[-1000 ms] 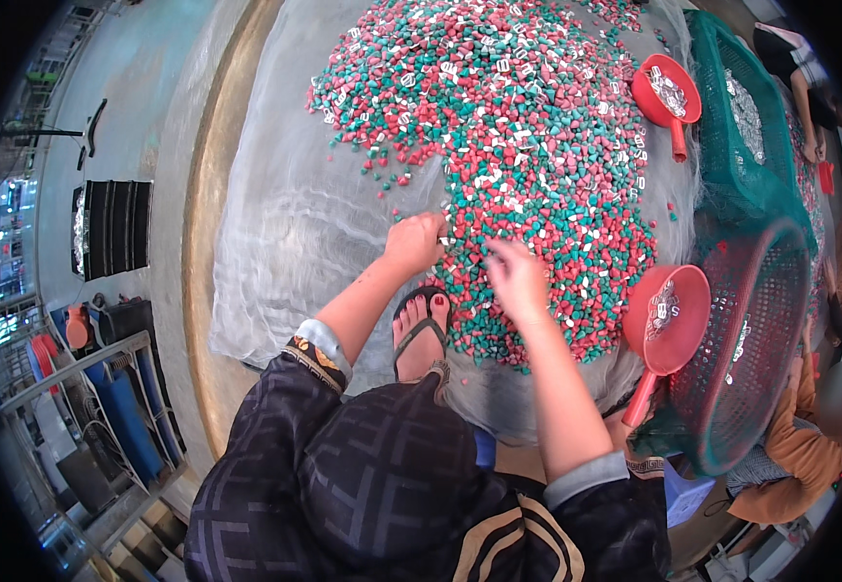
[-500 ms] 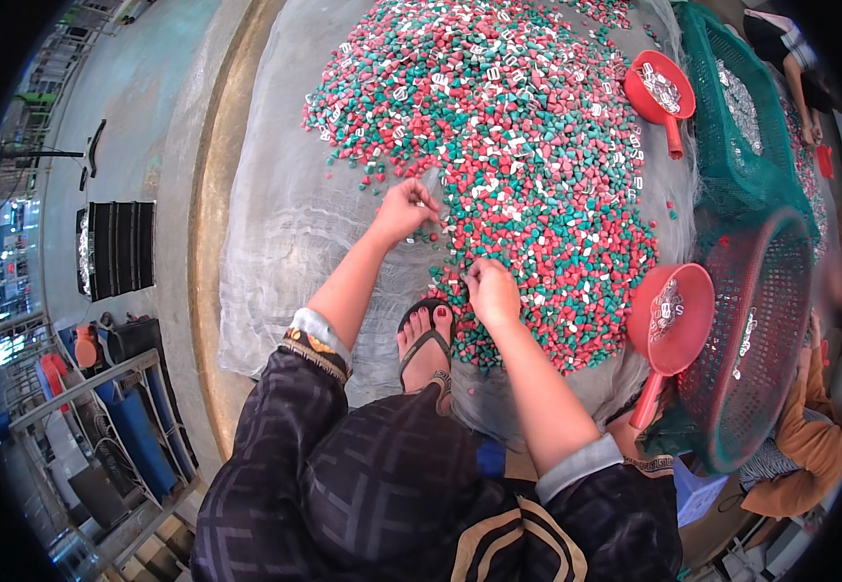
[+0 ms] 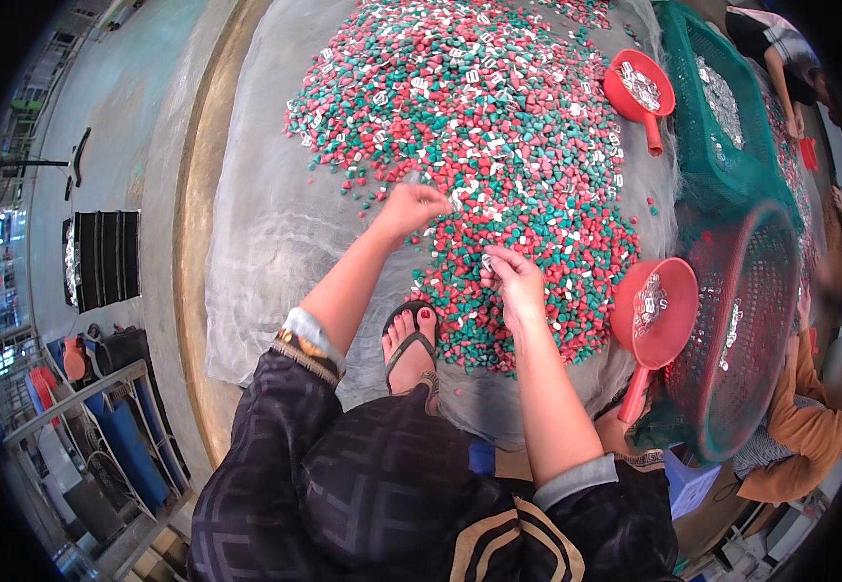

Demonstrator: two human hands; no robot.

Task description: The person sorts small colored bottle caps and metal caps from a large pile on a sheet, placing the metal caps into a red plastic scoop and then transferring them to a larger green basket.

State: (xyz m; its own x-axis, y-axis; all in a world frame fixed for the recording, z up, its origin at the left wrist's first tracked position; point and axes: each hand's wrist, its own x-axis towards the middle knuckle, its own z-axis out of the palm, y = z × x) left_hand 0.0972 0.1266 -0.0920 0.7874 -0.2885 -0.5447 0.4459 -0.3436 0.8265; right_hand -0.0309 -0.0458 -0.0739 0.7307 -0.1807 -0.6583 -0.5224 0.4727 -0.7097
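Note:
A broad heap of small red, green and white cone-like pieces (image 3: 537, 233) covers the pale mesh sheet (image 3: 275, 233), with flat silvery-white letter-like pieces scattered through it. Over the heap's left edge reaches my left hand (image 3: 409, 211), fingertips pinched together; what they hold, if anything, is too small to make out. My right hand (image 3: 520, 286) is above the middle of the near part, thumb and fingers closed on a small silvery-white piece (image 3: 487, 262). To its right lies a red scoop (image 3: 678, 310) with several silvery pieces in its bowl.
Another red scoop (image 3: 622, 97) with white pieces rests at the far right, beside a green basket (image 3: 678, 58). A large red mesh basket (image 3: 765, 320) stands tilted at the right. My sandalled foot (image 3: 409, 344) is at the sheet's near edge. Other people (image 3: 794, 446) sit at the right.
My right hand has shifted slightly right and now shows a silvery-white piece at its fingertips. My left hand stays pinched near the heap's edge. The whole view has shifted a little.

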